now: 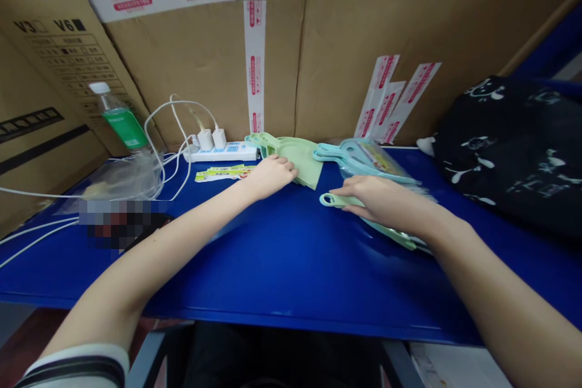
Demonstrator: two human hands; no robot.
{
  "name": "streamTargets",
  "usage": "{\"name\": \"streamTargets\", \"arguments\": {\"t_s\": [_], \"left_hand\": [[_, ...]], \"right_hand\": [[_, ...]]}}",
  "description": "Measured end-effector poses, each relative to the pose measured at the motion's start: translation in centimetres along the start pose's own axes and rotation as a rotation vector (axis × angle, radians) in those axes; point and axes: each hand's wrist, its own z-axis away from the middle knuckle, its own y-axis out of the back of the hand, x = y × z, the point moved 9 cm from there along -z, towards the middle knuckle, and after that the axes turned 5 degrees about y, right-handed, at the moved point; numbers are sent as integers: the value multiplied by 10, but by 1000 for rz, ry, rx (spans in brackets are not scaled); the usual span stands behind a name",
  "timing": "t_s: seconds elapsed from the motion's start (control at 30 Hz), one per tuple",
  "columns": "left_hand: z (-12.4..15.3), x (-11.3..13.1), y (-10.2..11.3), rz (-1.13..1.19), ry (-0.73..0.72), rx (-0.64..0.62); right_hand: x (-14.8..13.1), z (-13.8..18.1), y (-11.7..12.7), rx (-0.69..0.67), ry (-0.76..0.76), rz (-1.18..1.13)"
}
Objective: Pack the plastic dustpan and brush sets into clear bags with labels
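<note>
My left hand point(271, 176) reaches to the back of the table, fingers curled over the near side of a pale green dustpan point(304, 154). Other green and light blue handles lie against that dustpan, at its left. In my right hand point(375, 194) is the handle of another green dustpan point(393, 235), whose looped handle end sticks out past my fingers. The hand and wrist cover much of this piece. Just behind my right hand lie light blue dustpans point(339, 157), partly in clear plastic wrap with a printed card.
A white power strip point(225, 151) with chargers and cables sits at the back left, near flat green-and-white packets point(222, 173). Further left are a bottle point(125, 124) and a clear bag point(120, 179). Cardboard boxes point(195, 60) wall the back; a black patterned bag point(513, 151) is at right.
</note>
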Motion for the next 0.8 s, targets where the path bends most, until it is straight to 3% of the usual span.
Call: {"name": "streamTargets", "arguments": {"t_s": [0.2, 0.37, 0.6, 0.8], "left_hand": [[-9, -1, 9, -2, -27, 47], [1, -1, 17, -18, -44, 85], [57, 6, 42, -104, -148, 309], [102, 27, 63, -63, -212, 373]], "right_hand": [[0, -1, 0, 9, -28, 30], [-4, -1, 2, -16, -60, 39], [-8, -2, 5, -28, -79, 33], [-11, -4, 4, 16, -39, 32]]}}
